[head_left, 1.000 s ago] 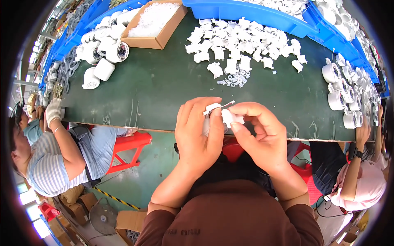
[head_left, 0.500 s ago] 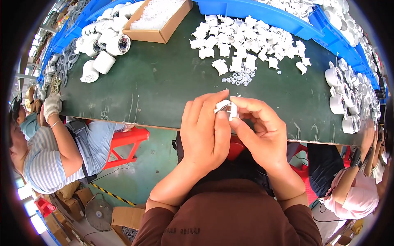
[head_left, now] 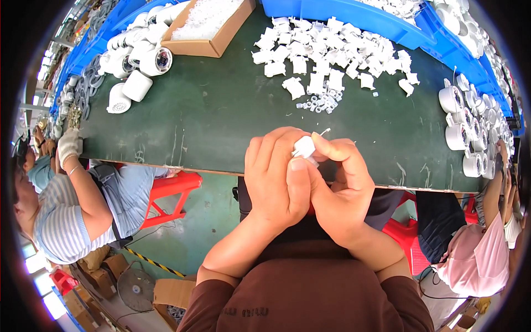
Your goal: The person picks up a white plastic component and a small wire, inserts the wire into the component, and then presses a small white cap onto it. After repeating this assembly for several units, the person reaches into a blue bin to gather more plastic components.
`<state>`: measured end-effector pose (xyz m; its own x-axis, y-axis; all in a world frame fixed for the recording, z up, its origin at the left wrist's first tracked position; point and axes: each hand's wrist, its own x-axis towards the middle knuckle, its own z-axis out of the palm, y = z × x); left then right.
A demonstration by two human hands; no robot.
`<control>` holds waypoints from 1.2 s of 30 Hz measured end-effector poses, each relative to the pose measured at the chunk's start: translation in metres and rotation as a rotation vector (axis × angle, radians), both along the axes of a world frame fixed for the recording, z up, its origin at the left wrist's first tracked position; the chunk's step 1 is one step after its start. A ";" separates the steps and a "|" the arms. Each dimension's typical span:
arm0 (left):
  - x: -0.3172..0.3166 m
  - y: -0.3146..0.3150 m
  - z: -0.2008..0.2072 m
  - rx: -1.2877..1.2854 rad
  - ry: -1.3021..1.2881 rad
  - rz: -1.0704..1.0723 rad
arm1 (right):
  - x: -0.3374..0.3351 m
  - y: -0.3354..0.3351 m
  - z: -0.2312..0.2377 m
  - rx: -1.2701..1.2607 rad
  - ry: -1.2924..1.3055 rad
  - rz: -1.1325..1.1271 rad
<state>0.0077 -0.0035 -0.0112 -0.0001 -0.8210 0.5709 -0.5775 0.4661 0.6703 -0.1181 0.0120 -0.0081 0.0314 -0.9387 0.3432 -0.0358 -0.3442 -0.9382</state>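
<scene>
Between my two hands, just over the near edge of the green table, is a small white plastic part (head_left: pixel 303 147). My left hand (head_left: pixel 275 180) pinches it between thumb and fingers. My right hand (head_left: pixel 345 191) grips the same part from the other side, thumb and index finger closed around it. Fingers cover much of its lower side. Beyond my hands lies a loose pile of similar white plastic parts (head_left: pixel 315 83), with a cluster of small clear plastic rings (head_left: pixel 322 102) at its near edge.
A cardboard box (head_left: pixel 193 47) of clear pieces stands at far left beside white shower-head-like housings (head_left: pixel 136 86). Blue bins (head_left: pixel 354 20) line the back. White round housings (head_left: pixel 457 136) stack at right. Co-workers sit at left (head_left: pixel 72 216) and right (head_left: pixel 475 254); a red stool (head_left: pixel 171 196) is at left.
The white part has turned in my fingers; a gap that showed in it is now hidden. My right hand has closed in toward my left, its thumb now near the left thumb.
</scene>
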 end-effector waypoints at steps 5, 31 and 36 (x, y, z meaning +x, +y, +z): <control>0.008 -0.002 0.000 -0.043 0.070 -0.094 | -0.004 -0.006 0.012 0.030 -0.038 0.136; 0.016 -0.004 0.033 0.100 -0.280 -0.206 | -0.115 -0.103 0.009 0.010 0.888 -0.330; 0.014 -0.004 0.036 0.139 -0.308 -0.197 | -0.101 -0.085 0.013 0.137 0.613 -0.228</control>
<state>0.0212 -0.0079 0.0246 -0.3194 -0.8580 0.4024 -0.6703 0.5047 0.5441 -0.2190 -0.0729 0.0053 -0.0211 -0.9788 0.2039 -0.6344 -0.1445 -0.7594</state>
